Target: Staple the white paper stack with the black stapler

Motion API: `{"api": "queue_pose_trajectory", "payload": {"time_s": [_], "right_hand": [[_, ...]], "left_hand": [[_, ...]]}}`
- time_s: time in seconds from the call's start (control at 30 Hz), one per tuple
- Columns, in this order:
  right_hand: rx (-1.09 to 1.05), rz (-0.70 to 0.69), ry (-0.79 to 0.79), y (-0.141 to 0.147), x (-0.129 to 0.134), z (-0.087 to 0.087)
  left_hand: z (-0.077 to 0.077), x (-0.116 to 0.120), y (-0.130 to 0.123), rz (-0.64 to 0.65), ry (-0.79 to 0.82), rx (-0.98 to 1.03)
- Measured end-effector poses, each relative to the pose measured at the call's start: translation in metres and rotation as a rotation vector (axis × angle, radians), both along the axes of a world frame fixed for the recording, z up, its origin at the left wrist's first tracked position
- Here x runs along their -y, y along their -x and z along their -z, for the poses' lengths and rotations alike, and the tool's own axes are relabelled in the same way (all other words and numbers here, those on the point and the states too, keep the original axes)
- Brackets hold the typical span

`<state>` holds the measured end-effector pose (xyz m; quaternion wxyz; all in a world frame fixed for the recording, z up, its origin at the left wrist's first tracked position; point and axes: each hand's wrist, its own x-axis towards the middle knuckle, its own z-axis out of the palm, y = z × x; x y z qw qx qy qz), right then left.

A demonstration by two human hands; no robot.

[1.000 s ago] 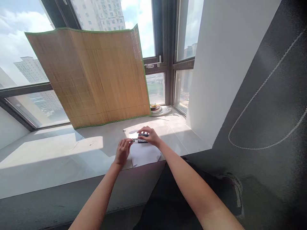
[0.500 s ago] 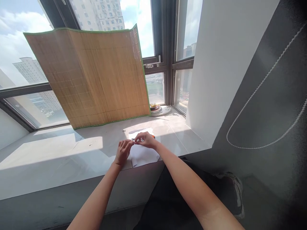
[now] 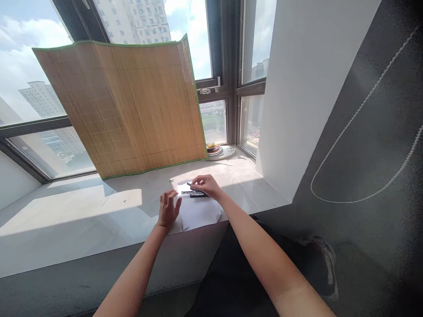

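A dark stapler [image 3: 197, 194] rests on white paper [image 3: 200, 213] at the sill's front edge, its top arm raised apart from its base and a metal strip between them. My right hand [image 3: 206, 185] pinches the raised arm from the right, its fingers hiding part of the stapler. Just left of the stapler, my left hand [image 3: 169, 209] is empty, thumb and fingers apart, beside the paper's left edge. Behind the paper lie small dark slivers [image 3: 171, 180], too small to name surely.
A bamboo mat [image 3: 142, 110] with green edging leans against the window over the pale sill [image 3: 66, 233]. Stacked plates [image 3: 216, 151] sit in the window corner. On the right hangs a beaded cord [image 3: 343, 132] beyond the white wall [image 3: 304, 88].
My left hand has drawn back left from the stapler, and its fingers have spread. My right hand has shifted slightly up and right, and the stapler now shows with its top arm lifted.
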<state>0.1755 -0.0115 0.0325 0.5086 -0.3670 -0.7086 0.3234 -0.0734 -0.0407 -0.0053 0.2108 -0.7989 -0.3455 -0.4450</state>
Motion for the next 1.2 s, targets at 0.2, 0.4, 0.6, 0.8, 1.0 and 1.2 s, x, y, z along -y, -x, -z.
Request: {"api": "queue_pose_trajectory", "payload": {"time_s": [0.2, 0.4, 0.6, 0.8, 1.0, 1.2], "right_hand": [[0.491, 0.816, 0.279, -0.058, -0.022, 0.019], [0.639, 0.920, 0.467, -0.070, -0.032, 0.037], [0.623, 0.952, 0.415, -0.070, -0.035, 0.040], [0.516, 0.701, 0.277, -0.046, -0.023, 0.028], [0.430, 0.622, 0.047, -0.009, -0.009, 0.019], [0.400, 0.647, 0.062, -0.006, -0.009, 0.019]], "left_hand": [[0.004, -0.003, 0.001, -0.071, 0.115, 0.041], [0.004, -0.007, -0.002, -0.168, 0.242, 0.089], [0.002, -0.009, -0.004, -0.193, 0.286, 0.078], [0.010, -0.024, 0.001, -0.292, 0.298, 0.155], [0.010, -0.070, 0.016, -0.440, 0.524, 0.078], [-0.001, -0.117, 0.021, -0.396, 0.664, -0.049]]}}
